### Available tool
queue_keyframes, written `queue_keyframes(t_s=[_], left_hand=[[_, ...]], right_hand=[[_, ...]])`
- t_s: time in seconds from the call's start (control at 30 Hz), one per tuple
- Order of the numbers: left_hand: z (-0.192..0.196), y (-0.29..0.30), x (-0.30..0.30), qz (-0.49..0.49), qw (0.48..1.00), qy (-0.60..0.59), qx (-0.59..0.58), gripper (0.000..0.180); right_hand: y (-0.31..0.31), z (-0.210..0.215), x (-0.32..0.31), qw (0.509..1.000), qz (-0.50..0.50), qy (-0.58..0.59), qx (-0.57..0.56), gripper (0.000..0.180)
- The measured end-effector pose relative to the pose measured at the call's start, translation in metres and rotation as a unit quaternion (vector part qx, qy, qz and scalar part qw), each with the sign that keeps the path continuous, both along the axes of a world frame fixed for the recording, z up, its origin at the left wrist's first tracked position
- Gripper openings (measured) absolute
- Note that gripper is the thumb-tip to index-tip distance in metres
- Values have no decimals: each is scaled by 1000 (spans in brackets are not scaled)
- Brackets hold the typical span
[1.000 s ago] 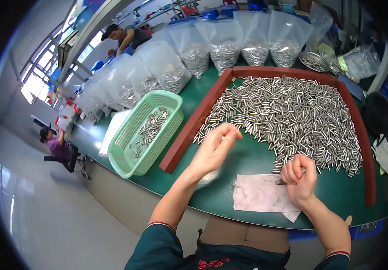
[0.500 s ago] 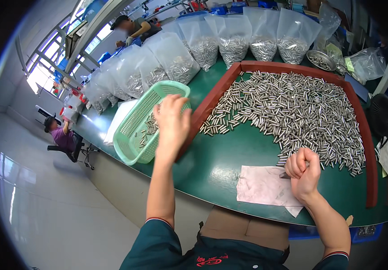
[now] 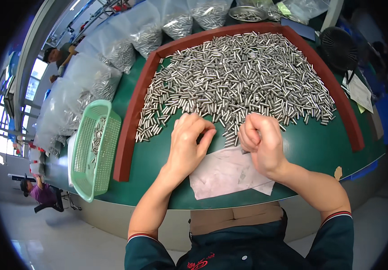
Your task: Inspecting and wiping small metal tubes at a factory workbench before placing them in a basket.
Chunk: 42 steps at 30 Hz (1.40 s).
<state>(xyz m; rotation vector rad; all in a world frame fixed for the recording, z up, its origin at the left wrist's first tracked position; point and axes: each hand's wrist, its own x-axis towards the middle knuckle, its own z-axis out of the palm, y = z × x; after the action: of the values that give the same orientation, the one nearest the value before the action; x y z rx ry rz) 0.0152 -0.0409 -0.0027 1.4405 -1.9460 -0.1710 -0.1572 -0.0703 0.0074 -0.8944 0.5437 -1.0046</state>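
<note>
A broad heap of small shiny metal pins covers the green table. At the heap's near edge my left hand bends its fingers down, thumb close to the index finger; its fingertips are hidden, and whatever they hold does not show. My right hand is closed in a fist just right of it. A small dark end sticks out under that fist, too little to name. Beneath the right hand lies a stained, pale pink cloth.
A dark red wooden frame borders the pins. Left of it stands a green perforated basket with some pins inside. Clear bags of pins line the back, near a round metal dish. A black fan stands right; two people work farther left.
My left hand has moved from above the green basket to the heap's near edge, beside my right hand. The right hand stays closed over the cloth. The view has swung right.
</note>
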Motion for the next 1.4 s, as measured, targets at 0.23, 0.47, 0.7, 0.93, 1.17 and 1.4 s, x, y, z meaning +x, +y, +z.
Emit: queue_keyframes(t_s=[0.23,0.47,0.7,0.93,1.17,1.4], left_hand=[[-6,-3,-17,-62,998,-16,3,14],[-11,-5,-23,-23,999,-7,25,16],[-13,-13,-26,-4,999,-39,7,13],[-6,-9,-10,-2,1000,5,31,10],[-6,-5,3,-24,843,455,288,11],[-8,-7,7,-28,801,504,322,13]], right_hand=[[-5,-3,-1,996,-8,-50,78,32],[-5,-2,0,997,-9,-39,63,32],[-6,-2,4,998,-22,-19,52,36],[-6,1,5,997,-13,-29,72,37],[-6,-3,1,995,-4,-53,79,36],[-6,2,2,997,-10,-26,77,34]])
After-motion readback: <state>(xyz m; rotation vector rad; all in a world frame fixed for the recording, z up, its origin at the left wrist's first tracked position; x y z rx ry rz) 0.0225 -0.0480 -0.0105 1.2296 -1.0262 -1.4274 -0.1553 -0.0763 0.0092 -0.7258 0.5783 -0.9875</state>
